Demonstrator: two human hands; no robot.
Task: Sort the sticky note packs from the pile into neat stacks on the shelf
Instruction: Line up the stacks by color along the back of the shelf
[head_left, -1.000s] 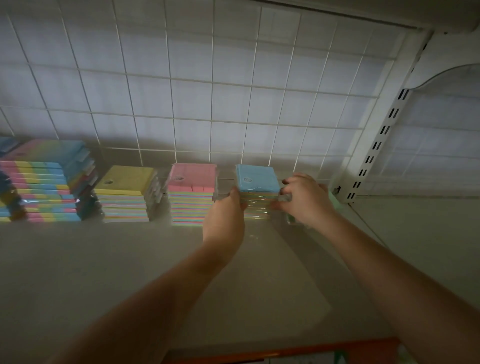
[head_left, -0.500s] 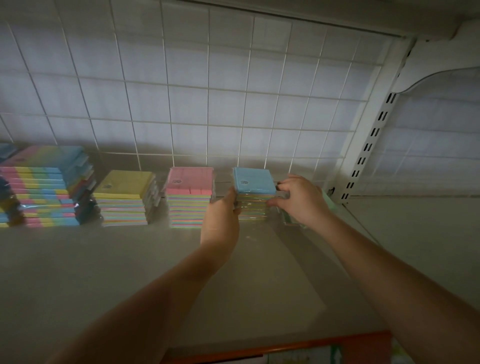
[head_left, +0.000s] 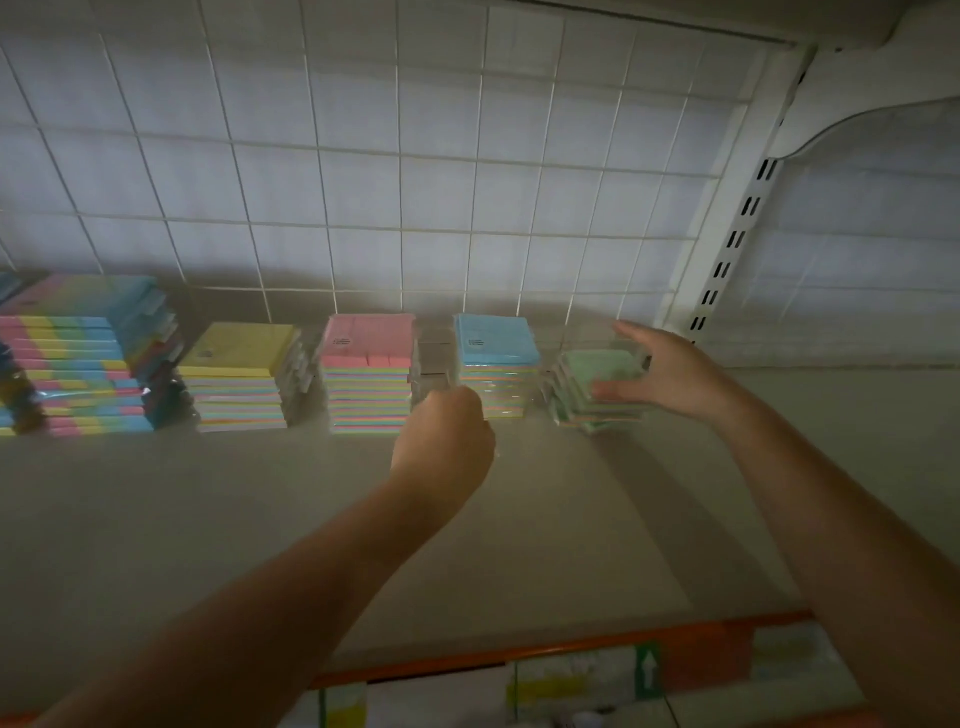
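Dim shelf: left hand (head_left: 441, 441) curled into a loose fist w/ fingers hidden, apparently holding nothing, just before the blue-topped stack of wrapped sticky note packs (head_left: 496, 366). Right hand (head_left: 670, 371) cups a skewed green-topped pile of packs (head_left: 597, 387) at far right.

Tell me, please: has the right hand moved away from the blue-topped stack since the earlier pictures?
Yes. The right hand has left the blue-topped stack and gone right, toward the slotted upright; it now grips the green-topped stack.
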